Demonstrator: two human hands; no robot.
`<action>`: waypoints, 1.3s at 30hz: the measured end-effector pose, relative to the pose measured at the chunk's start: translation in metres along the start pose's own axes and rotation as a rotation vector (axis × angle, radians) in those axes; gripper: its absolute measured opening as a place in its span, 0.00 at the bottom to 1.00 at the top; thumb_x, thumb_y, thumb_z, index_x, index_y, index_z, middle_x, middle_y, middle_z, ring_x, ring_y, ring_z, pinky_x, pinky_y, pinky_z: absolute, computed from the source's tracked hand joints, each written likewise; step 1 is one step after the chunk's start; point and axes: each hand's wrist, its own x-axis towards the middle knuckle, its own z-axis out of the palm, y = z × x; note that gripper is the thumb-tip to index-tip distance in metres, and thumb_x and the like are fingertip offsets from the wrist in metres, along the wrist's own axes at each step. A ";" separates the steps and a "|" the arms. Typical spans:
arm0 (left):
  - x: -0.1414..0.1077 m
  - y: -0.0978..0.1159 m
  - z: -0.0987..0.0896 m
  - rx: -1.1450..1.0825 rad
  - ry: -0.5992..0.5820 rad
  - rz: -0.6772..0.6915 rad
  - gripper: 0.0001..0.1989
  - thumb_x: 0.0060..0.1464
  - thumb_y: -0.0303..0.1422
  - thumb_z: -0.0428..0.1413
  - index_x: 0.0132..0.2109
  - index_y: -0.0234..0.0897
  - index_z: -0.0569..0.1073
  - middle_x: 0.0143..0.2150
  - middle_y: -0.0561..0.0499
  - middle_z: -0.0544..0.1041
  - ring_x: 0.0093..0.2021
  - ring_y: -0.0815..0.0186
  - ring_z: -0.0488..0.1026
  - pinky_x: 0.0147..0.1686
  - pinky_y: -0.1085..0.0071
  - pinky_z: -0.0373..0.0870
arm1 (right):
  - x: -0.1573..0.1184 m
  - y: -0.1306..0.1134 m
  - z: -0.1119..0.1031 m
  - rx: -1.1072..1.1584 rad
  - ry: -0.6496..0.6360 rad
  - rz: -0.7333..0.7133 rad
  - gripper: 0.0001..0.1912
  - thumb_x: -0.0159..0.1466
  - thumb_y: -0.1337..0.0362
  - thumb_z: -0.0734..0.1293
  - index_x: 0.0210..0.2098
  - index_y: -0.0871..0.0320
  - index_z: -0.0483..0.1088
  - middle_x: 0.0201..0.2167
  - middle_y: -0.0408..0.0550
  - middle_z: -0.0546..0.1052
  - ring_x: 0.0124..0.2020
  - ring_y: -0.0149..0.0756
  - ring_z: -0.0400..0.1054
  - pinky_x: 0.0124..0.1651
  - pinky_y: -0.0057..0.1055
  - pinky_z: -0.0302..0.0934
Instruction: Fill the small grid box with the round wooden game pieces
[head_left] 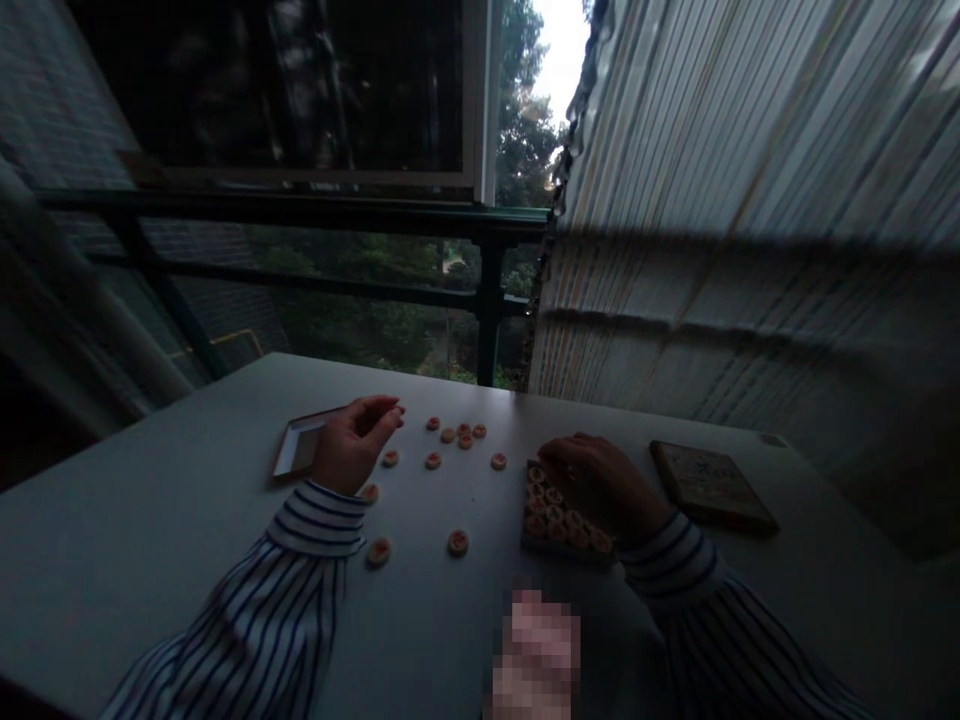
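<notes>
Round pieces (pixel 458 542) with reddish marks lie loose on the white surface (pixel 450 640) in front of you, scattered between your two hands; near the far edge, several form a small cluster. More of them sit in rows inside a dark-sided box (pixel 566 552) under your right hand (pixel 604 485). That hand reaches over the box from its right side, palm down and in shadow, so you cannot tell whether its fingers are open, closed or gripping a piece.

Your left hand (pixel 349 445) is raised, with thumb and forefinger closed together at the tips; whether anything small is pinched there is unclear. It partly covers a shallow, pale-lined tray (pixel 298 447) at the left. To the right of your right hand, a flat rectangular case (pixel 709 482) with a printed top lies apart from the box. Beyond the surface are a dark green railing (pixel 491 300) and a striped curtain (pixel 637 200).
</notes>
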 end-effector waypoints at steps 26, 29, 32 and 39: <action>-0.003 -0.056 -0.042 0.534 -0.362 0.172 0.13 0.46 0.36 0.51 0.37 0.33 0.71 0.32 0.48 0.75 0.30 0.66 0.71 0.33 0.70 0.67 | 0.052 -0.050 0.017 0.183 -0.021 -0.137 0.10 0.59 0.67 0.57 0.35 0.57 0.70 0.30 0.48 0.74 0.31 0.32 0.67 0.34 0.27 0.60; -0.007 -0.059 -0.043 0.609 -0.493 0.169 0.13 0.44 0.34 0.53 0.39 0.34 0.72 0.32 0.49 0.74 0.32 0.66 0.71 0.34 0.71 0.66 | 0.061 -0.070 0.028 0.190 -0.049 -0.183 0.10 0.59 0.67 0.58 0.37 0.56 0.69 0.32 0.48 0.74 0.33 0.32 0.67 0.36 0.28 0.59; -0.009 -0.061 -0.043 0.681 -0.525 0.154 0.16 0.42 0.33 0.54 0.41 0.36 0.71 0.36 0.48 0.74 0.35 0.64 0.70 0.36 0.70 0.65 | 0.063 -0.084 0.041 0.196 -0.059 -0.199 0.11 0.59 0.67 0.58 0.40 0.56 0.68 0.34 0.48 0.74 0.36 0.33 0.66 0.39 0.29 0.58; -0.012 -0.060 -0.042 0.829 -0.583 0.092 0.16 0.42 0.34 0.52 0.41 0.36 0.72 0.37 0.47 0.73 0.35 0.63 0.71 0.35 0.71 0.65 | 0.055 -0.095 0.061 0.182 -0.063 -0.168 0.13 0.60 0.68 0.58 0.43 0.54 0.66 0.39 0.47 0.73 0.39 0.35 0.64 0.41 0.33 0.55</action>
